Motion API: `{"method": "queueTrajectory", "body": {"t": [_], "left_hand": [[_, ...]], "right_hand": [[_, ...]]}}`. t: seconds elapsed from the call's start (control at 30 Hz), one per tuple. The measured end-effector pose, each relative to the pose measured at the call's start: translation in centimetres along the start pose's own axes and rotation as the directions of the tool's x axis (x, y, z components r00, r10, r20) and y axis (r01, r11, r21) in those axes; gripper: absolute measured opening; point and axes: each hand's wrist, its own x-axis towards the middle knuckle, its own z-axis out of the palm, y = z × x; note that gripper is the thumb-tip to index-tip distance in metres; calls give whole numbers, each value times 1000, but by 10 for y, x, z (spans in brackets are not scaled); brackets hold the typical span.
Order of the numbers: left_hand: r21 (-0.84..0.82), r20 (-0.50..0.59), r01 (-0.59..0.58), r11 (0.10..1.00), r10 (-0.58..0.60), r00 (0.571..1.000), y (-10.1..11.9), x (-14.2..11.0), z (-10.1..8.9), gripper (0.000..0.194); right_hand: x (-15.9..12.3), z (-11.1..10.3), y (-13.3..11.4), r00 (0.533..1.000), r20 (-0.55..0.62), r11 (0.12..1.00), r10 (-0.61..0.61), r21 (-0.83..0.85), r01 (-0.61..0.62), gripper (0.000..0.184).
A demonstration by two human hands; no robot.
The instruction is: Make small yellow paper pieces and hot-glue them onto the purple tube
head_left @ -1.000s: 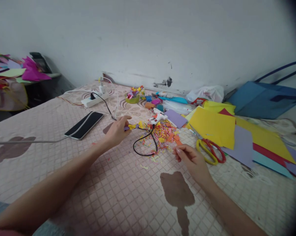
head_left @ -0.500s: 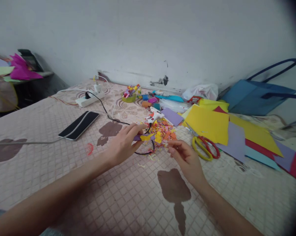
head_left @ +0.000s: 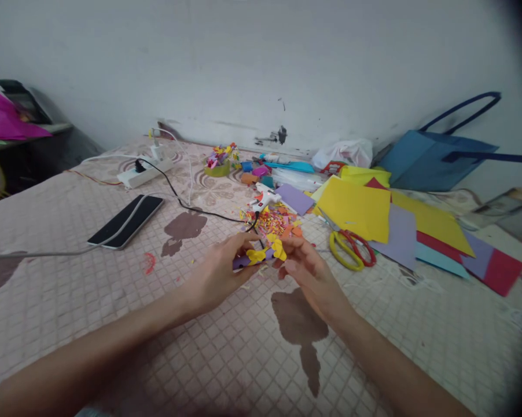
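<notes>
My left hand [head_left: 220,263] is closed around a purple craft strip [head_left: 242,262], which looks like foam or paper. Yellow flower-shaped pieces [head_left: 278,248] are on the strip, toward its right end. At that end my right hand [head_left: 311,269] has its thumb and fingers bent together against the rightmost yellow flower. Just beyond the hands, a white glue gun [head_left: 264,198] with orange parts lies by a heap of small coloured scraps [head_left: 274,222]. To the right of my right hand rest scissors [head_left: 352,250] with yellow and red handles.
Coloured sheets [head_left: 356,208] spread across the right side, before a blue bag [head_left: 434,159]. A phone [head_left: 126,222] with a cable lies on the left, near a white power strip [head_left: 146,174]. The glue gun's black cord [head_left: 209,212] crosses the table. A small flower-filled green bowl [head_left: 217,169] stands behind.
My right hand has come in to the yellow flower at the strip's end; before, it was apart from it. The strip is lower and nearer me. The view has shifted slightly right.
</notes>
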Motion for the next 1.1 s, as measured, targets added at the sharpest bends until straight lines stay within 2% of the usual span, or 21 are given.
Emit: {"method": "queueTrajectory", "body": {"t": [0.17, 0.3, 0.43, 0.5, 0.63, 0.7, 0.83, 0.93, 1.1], "left_hand": [[-53, 53, 21, 998, -19, 998, 4, -1, 3, 45], [-90, 115, 61, 994, -51, 992, 10, -3, 2, 44], [-141, 213, 92, 986, -60, 975, 13, -4, -5, 54], [-166, 204, 96, 981, -61, 977, 12, -2, -11, 51], [-204, 79, 93, 975, -78, 994, 6, 6, -23, 29], [-247, 66, 115, 962, -102, 993, 3, 9, -24, 23], [-325, 189, 190, 927, -133, 973, 5, 8, -18, 22], [-338, 270, 202, 919, -112, 956, 8, 4, -11, 23], [-332, 277, 229, 915, -137, 951, 8, 2, -5, 21]], "right_hand": [[-2, 5, 4, 995, 20, 994, 94, 45, -95, 39], [-2, 5, 9, 984, 12, 978, 180, 104, -181, 28], [0, 1, 11, 974, 33, 961, 223, 162, -226, 22], [2, -2, 9, 968, 31, 943, 248, 223, -248, 23], [4, -8, 7, 948, 38, 893, 315, 328, -309, 24], [5, -10, 9, 940, 66, 876, 335, 345, -337, 23], [3, -10, 12, 939, 111, 882, 325, 324, -343, 23], [2, -9, 14, 951, 134, 913, 277, 271, -305, 22], [0, -8, 18, 966, 170, 960, 194, 169, -223, 18]]}}
